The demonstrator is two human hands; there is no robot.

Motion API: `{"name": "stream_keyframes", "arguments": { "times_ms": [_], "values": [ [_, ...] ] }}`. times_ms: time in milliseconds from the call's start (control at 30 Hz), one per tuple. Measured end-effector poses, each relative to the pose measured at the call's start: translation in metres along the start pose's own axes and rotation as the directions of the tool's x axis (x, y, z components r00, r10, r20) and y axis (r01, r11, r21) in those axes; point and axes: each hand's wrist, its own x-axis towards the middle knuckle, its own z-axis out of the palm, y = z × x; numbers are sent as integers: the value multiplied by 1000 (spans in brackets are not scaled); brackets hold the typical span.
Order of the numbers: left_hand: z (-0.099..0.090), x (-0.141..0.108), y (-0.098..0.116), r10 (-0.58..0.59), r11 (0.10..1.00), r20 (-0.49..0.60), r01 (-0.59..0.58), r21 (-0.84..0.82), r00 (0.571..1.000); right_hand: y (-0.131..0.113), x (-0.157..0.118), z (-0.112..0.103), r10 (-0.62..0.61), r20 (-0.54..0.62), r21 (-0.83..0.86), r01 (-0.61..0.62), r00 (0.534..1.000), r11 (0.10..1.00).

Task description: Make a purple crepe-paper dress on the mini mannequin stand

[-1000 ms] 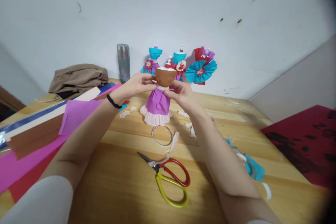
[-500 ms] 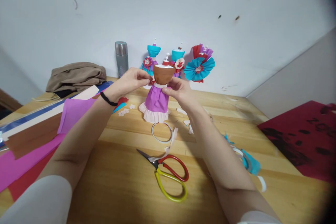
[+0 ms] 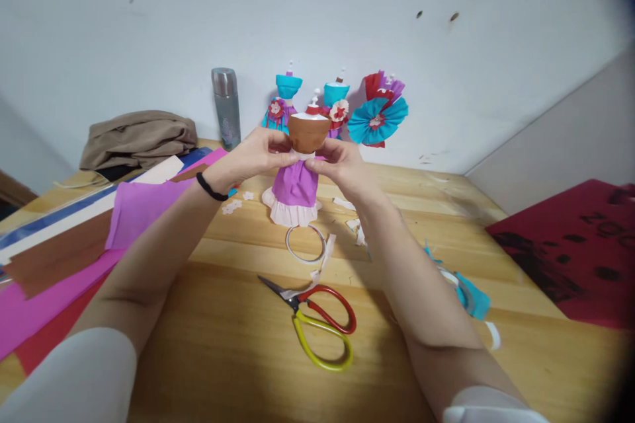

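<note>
A small paper dress on a mini dress form (image 3: 297,184) stands upright on the wooden table, with a brown bodice, a pale waistband and a purple skirt ending in a pale ruffle. From the left, my left hand (image 3: 262,152) pinches its waist with thumb and fingers. My right hand (image 3: 341,162) grips the same waist from the other side, thumb in front. The fingertips behind the bodice are hidden. Just in front of the hem lies a roll of narrow tape (image 3: 306,243). Red-and-yellow scissors (image 3: 317,320) lie nearer to me, a pale paper strip (image 3: 325,259) touching them.
Behind stand two more dressed forms (image 3: 288,87) and one with a blue fan (image 3: 378,121). A flask (image 3: 225,109) and brown cloth (image 3: 141,139) are at back left. Coloured paper sheets (image 3: 59,251) cover the left. Blue scraps (image 3: 473,294) and a red bag (image 3: 570,251) are right.
My left hand has moved right and closed onto the waist of the dress. My right hand stays at the waist. The view has shifted slightly.
</note>
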Motion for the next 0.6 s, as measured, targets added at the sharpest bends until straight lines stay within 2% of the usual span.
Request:
{"name": "stream_keyframes", "arguments": {
  "times_ms": [200, 600],
  "values": [
    [2, 2, -6, 3, 1000, -44, -4, -26, 999, 2, 0, 1, 10, -18, -24, -11, 1000, 1000],
    [-1, 4, -10, 45, 997, -19, -46, -59, 999, 5, 2, 2, 13, -44, -19, -14, 999, 1000]
  ]
}}
